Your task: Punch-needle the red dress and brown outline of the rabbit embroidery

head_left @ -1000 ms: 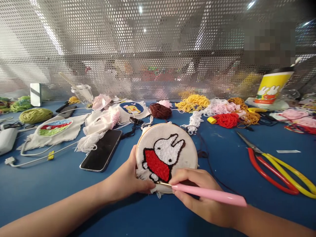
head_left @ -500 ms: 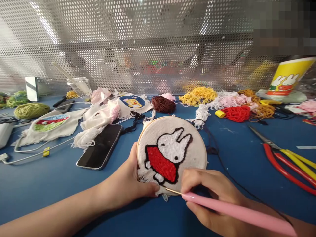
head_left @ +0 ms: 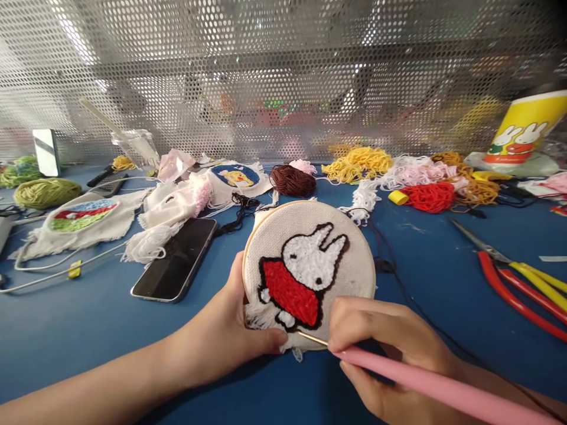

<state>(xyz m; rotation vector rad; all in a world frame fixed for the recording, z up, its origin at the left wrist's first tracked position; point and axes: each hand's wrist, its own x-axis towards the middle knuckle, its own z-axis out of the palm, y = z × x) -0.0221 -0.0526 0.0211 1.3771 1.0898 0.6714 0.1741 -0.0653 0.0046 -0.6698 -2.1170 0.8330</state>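
Note:
My left hand (head_left: 241,321) grips the lower left edge of a round embroidery hoop (head_left: 349,265), its thumb at the bottom front and the other fingers hidden behind. Stretched in the hoop is cream cloth bearing a white rabbit figure (head_left: 305,260) with black outlines and a red body. My right hand (head_left: 385,348) is closed round a punch needle (head_left: 411,378) with a pink handle. Its thin gold-coloured tip meets the cloth, or nearly so, just below the figure's black lower outline. A dark yarn (head_left: 425,324) runs across the table toward the handle's far end.
A black phone (head_left: 175,260) lies left of the hoop, near finished embroidered cloths (head_left: 91,221). Brown yarn (head_left: 293,179), yellow yarn (head_left: 357,164) and red yarn (head_left: 429,197) lie behind. Scissors (head_left: 509,260) rest at right, below a yellow cup (head_left: 525,130). A perforated metal screen (head_left: 283,77) stands at the back.
The view has shifted slightly. The needle tip has moved a little up and right along the cloth near the figure's lower outline. Both hands keep their holds.

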